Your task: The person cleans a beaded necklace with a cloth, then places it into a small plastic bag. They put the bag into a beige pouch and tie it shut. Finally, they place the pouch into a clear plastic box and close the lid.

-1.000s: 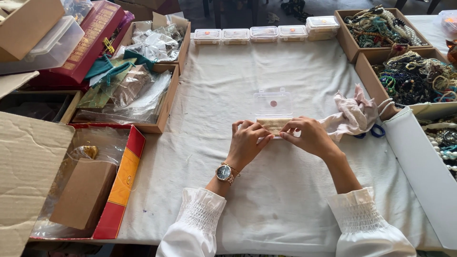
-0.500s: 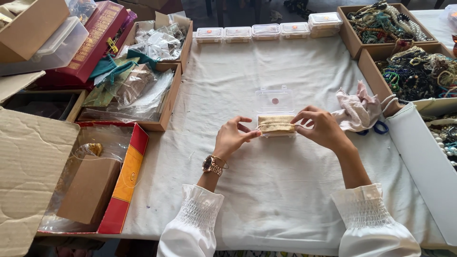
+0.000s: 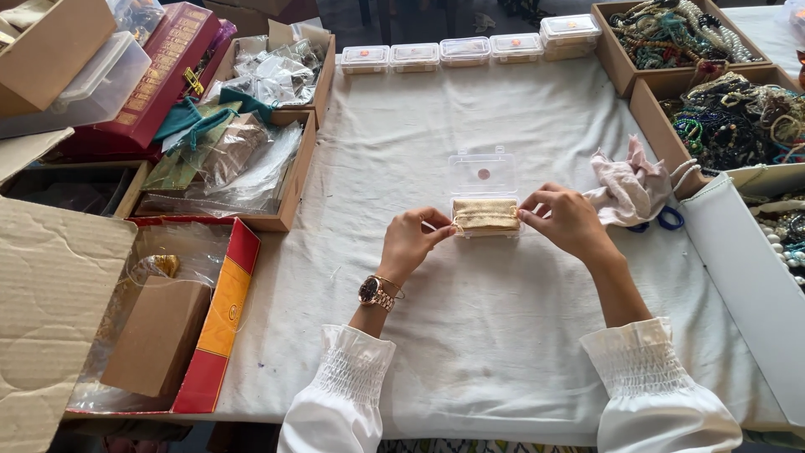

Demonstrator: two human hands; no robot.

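Head view. A small gold fabric pouch [image 3: 485, 215] lay in the base of a clear plastic box [image 3: 484, 195] whose lid stood open on the far side. The box sat on the white cloth of the worktop [image 3: 503, 352], near its middle. The pouch's long axis ran left to right, between the two hands. The left hand [image 3: 409, 243] pinched the pouch's left end between thumb and forefinger; the right hand [image 3: 568, 220] pinched the right end in the same way, its other fingers loosely curled. Both hands touched the pouch and were about equally near it, one at each short end. A gold wristwatch [image 3: 374, 293] sat on the left wrist.

Surface and surroundings. A crumpled pink cloth [image 3: 629, 189] lay just right of the right hand. A row of closed clear boxes [image 3: 470, 52] lined the far edge of the worktop. Cardboard trays of beaded jewellery [image 3: 738, 117] stood at the right; at the left were cardboard trays of plastic bags [image 3: 243, 151] and a red box [image 3: 214, 327] holding a brown carton
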